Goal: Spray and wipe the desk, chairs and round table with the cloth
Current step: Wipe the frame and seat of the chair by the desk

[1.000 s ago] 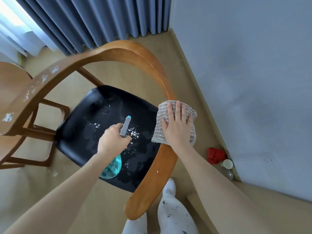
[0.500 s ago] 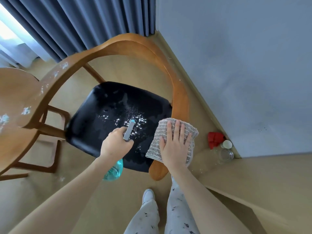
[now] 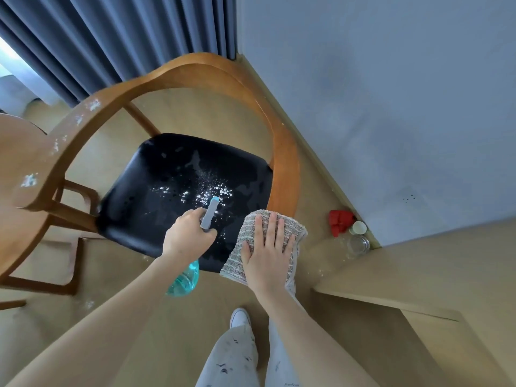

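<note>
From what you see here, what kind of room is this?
Probably a room in a home or a small office: a wooden chair, long grey curtains at a window, and a built-in wooden desk in the corner.

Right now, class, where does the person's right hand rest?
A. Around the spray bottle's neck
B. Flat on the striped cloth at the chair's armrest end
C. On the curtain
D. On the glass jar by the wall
B: the right hand lies with straight fingers on the cloth, while the left hand grips the spray bottle.

Red object (image 3: 338, 222), white-lidded container (image 3: 358, 227) and clear glass jar (image 3: 358, 245) by the wall, blue-grey curtain (image 3: 117, 43) behind.
</note>
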{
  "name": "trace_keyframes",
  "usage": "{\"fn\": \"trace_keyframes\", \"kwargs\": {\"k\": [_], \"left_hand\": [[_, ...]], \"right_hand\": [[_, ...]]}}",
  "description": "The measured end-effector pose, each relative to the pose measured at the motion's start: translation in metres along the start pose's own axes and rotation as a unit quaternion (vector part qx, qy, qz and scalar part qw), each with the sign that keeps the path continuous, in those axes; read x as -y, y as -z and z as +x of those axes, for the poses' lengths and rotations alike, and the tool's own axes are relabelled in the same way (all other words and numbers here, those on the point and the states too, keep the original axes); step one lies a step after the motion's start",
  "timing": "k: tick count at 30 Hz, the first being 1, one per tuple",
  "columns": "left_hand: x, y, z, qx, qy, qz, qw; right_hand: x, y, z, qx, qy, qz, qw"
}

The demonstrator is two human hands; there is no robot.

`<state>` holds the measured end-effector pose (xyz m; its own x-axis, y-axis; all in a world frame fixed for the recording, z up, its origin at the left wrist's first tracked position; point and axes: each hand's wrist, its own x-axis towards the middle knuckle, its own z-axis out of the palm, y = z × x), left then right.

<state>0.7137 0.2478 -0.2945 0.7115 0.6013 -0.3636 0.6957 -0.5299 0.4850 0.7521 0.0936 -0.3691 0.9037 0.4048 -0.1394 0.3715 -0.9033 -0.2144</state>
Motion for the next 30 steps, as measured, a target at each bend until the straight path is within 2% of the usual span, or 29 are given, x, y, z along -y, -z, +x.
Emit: {"fn": "trace_keyframes", "kwargs": {"k": [9, 19, 24, 30], "left_hand": [[-0.018, 0.004, 0.040, -0.002, 0.009, 0.014, 1.000], [-0.056, -0.017, 0.101, -0.007, 0.084, -0.035, 0.996], [-0.073, -0.017, 0.128, -0.021, 0.109, -0.057, 0.992], [-0.085, -0.002, 0.158, -0.068, 0.148, -0.091, 0.982]], "right_hand": [[-0.013, 0.006, 0.055, 0.010, 0.017, -0.018, 1.000], [-0.045, 0.035, 0.189, 0.029, 0.137, -0.044, 0.989], [-0.044, 0.043, 0.245, 0.064, 0.185, -0.060, 0.979], [-0.031, 0.049, 0.307, 0.087, 0.228, -0.078, 0.967]]}}
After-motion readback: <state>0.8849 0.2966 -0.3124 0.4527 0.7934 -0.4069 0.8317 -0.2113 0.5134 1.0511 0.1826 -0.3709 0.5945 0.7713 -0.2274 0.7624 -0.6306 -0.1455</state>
